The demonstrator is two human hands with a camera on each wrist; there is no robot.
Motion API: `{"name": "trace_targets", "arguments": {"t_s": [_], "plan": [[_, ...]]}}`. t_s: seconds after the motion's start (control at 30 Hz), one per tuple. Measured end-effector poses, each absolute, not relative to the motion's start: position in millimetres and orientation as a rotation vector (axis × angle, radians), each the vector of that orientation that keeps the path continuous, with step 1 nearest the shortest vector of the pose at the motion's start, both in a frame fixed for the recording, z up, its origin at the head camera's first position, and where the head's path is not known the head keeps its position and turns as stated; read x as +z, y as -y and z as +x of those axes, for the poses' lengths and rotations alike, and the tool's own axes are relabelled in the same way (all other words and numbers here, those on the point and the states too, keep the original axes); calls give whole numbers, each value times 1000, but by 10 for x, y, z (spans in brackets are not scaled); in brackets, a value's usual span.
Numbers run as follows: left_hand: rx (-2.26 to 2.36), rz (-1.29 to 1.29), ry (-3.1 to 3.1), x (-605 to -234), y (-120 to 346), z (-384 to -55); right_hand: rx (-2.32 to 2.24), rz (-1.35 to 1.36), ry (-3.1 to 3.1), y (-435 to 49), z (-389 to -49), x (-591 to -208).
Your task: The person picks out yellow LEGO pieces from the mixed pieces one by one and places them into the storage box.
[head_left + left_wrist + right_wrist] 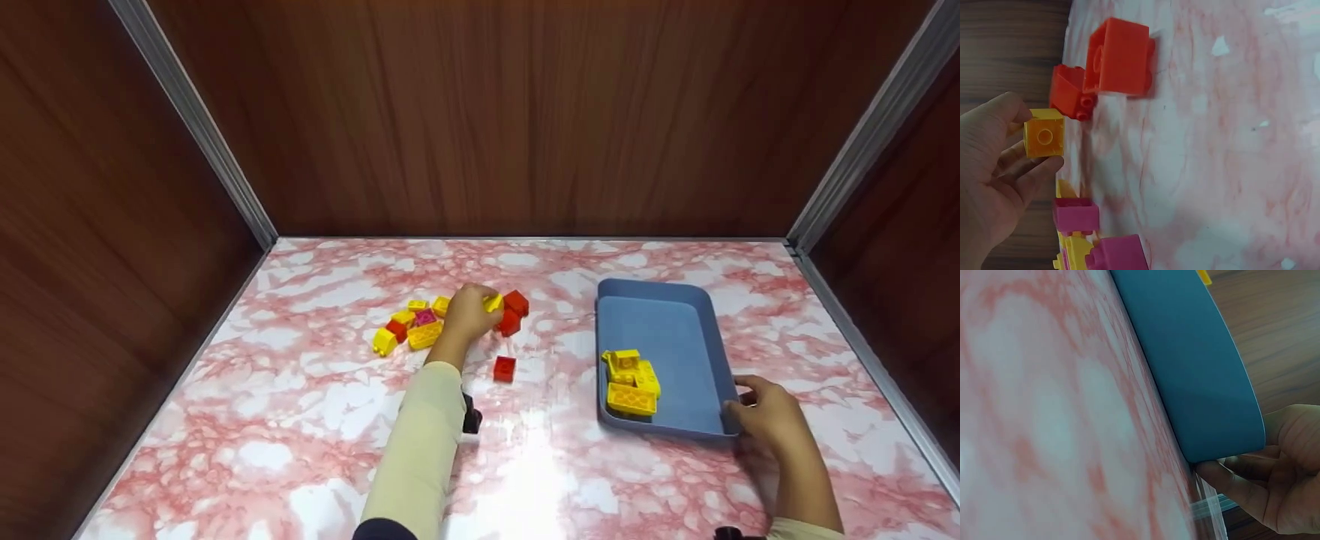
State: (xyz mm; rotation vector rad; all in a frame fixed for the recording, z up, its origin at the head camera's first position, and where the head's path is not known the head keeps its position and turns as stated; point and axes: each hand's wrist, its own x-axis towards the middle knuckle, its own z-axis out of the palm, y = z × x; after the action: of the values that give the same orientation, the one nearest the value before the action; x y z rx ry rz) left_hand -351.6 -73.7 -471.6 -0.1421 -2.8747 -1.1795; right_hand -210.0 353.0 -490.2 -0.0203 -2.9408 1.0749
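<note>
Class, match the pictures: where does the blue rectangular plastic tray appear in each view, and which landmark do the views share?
Head: the blue rectangular plastic tray lies right of centre.
Left wrist: not in this picture.
Right wrist: its outer wall slants from the top edge down to the right hand.
Shared landmark: the pink-and-white marbled tabletop, in all three.

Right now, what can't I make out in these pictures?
Head view: the left hand hides part of its yellow brick.
Left wrist view: the bottom edge cuts off a pink brick.
Right wrist view: the tray hides its bricks, except a yellow corner.
Head view: the bottom edge cuts off the right sleeve.
</note>
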Motion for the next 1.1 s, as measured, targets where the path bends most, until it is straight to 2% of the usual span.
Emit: {"name": "trace_targets", "arguments": {"t_s": [0.4, 1.1], "plan": [[-941, -175, 2755, -4689, 677, -3241, 1107, -2, 2947, -3530, -2095, -4891], [-915, -330, 2633, -4546, 273, -2750, 1108, -64, 2970, -3536, -2110, -4892]]}}
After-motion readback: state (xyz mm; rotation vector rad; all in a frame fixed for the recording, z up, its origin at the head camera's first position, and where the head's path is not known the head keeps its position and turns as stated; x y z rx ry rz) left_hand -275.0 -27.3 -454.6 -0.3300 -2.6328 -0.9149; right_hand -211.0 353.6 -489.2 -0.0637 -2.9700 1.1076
